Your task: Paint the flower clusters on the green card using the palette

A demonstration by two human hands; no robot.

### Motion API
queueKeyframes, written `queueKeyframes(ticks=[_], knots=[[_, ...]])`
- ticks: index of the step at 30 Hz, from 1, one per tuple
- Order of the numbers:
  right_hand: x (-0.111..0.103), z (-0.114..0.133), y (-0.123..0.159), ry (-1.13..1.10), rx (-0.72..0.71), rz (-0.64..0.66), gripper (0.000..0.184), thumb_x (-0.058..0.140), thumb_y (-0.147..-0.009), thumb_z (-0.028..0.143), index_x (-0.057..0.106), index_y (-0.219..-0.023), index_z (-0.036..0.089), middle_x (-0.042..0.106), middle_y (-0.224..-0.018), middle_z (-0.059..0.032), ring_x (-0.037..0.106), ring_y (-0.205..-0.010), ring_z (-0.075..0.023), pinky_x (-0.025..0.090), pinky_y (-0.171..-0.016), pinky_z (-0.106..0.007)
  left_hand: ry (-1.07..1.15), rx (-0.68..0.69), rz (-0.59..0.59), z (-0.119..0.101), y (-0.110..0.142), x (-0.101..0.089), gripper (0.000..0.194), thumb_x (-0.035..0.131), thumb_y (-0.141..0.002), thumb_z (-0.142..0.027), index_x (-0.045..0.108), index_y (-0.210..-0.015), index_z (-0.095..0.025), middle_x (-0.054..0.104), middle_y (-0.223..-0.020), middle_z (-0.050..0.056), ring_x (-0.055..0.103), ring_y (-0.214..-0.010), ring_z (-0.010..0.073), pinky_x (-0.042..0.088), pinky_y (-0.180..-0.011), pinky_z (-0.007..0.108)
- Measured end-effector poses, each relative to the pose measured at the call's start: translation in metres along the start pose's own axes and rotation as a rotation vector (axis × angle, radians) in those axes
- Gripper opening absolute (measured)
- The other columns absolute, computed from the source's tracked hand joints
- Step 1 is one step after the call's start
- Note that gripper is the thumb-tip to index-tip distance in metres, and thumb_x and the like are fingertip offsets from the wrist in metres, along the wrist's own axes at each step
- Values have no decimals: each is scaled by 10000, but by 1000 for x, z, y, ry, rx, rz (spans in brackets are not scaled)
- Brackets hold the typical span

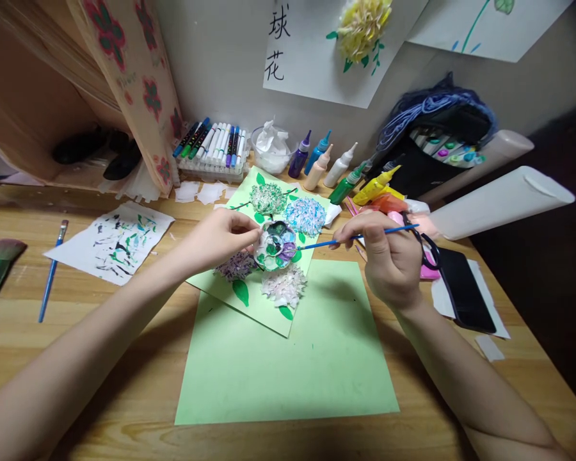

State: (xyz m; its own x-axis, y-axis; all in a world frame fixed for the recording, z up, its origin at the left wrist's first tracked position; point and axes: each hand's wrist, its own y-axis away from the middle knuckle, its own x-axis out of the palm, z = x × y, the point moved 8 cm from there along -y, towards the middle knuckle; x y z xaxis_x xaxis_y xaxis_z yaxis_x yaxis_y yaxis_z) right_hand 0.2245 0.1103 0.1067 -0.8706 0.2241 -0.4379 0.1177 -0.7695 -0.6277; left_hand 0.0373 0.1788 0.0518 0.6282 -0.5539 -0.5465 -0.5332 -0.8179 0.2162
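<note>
A small scalloped paint palette [270,262] sits in mid-air near the centre of the frame, its left edge pinched between the thumb and fingers of the person's left hand [223,238]. The right hand [388,262], right of centre, has its fingers closed around a thin blue paintbrush [321,243], whose tip reaches the purple paint on the palette's right side.

Behind and below the palette, I see a pale green card [269,315] bearing four fluffy flower heads in green, blue, purple and pale pink, with green leaves. It overlaps a larger green sheet [288,378] at the lower centre. Both rest on a wood-grained table [425,406].

At the upper centre stand coloured paint bottles [317,169], beside a clear bowl [271,157] of crumpled white tissue and a rack of marker pens [216,146]. A paint-smeared white paper [125,246] lies at the left, partly over another blue brush [49,285]; a dark phone [465,288] lies at the right. On the grey wall at the top hangs a white sheet [307,77] with a yellow ruffled flower and Chinese characters. A pink flowered panel [139,83] fills the upper left.
</note>
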Motion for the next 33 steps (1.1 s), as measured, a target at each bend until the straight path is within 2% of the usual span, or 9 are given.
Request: queueKeyframes(ticks=[9,13,17,21,25,28,29,31,33], knots=[[4,2,2,30,-34,81,327,383,-977,306,627,-781,211,649,-693,-23,584,-665,-151,466,-637,-315,12,-22,2,0,1,1,264,520,-799,-330,676,-670,-161,709,-696,43,631,-652,164,449,-620,271],[2,4,2,20,-55,63,347,378,-976,321,633,-767,214,649,-684,-25,595,-670,-161,465,-642,-322,19,-6,0,-2,1,1,275,520,-801,-334,671,-651,-160,701,-676,43,624,-647,162,447,-621,272],[7,4,2,20,-52,128,327,389,-972,313,634,-779,214,648,-687,-21,597,-680,-159,462,-648,-318,23,-3,-4,-1,1,1,283,523,-806,-341,669,-648,-157,696,-671,45,618,-646,160,444,-623,270],[3,7,2,-1,-90,67,324,380,-975,301,629,-785,215,645,-687,-21,588,-676,-163,451,-636,-325,14,-7,-1,-2,1,0,280,520,-812,-329,668,-651,-154,692,-677,43,618,-659,160,445,-633,267],[6,9,2,10,-89,86,327,380,-977,298,634,-790,211,647,-693,-24,587,-682,-161,446,-635,-322,-37,-20,-15,-3,3,-6,260,521,-809,-307,668,-658,-155,697,-682,46,617,-663,159,431,-618,265],[-3,15,3,-68,-130,-35,341,383,-975,305,628,-757,213,621,-644,-22,572,-645,-164,435,-608,-326,-67,-1,-72,-5,4,-16,251,528,-801,-293,669,-642,-159,696,-678,49,611,-652,154,424,-612,266],[-3,17,4,-101,-138,-36,347,376,-977,307,626,-756,211,617,-638,-24,568,-635,-165,434,-602,-327,-67,3,-95,-5,4,-20,244,535,-795,-288,672,-640,-159,695,-676,49,611,-650,154,424,-611,266],[7,20,7,-137,-138,75,352,363,-981,313,623,-772,200,624,-658,-32,568,-643,-164,442,-617,-328,-49,10,-136,-4,4,-27,229,546,-784,-278,679,-641,-159,694,-673,50,617,-648,154,428,-609,265],[24,23,12,-136,-147,251,346,357,-983,322,615,-798,184,641,-693,-42,577,-677,-162,455,-653,-326,-21,20,-164,-4,5,-32,220,553,-776,-270,682,-637,-158,696,-675,53,626,-652,156,435,-610,263]])
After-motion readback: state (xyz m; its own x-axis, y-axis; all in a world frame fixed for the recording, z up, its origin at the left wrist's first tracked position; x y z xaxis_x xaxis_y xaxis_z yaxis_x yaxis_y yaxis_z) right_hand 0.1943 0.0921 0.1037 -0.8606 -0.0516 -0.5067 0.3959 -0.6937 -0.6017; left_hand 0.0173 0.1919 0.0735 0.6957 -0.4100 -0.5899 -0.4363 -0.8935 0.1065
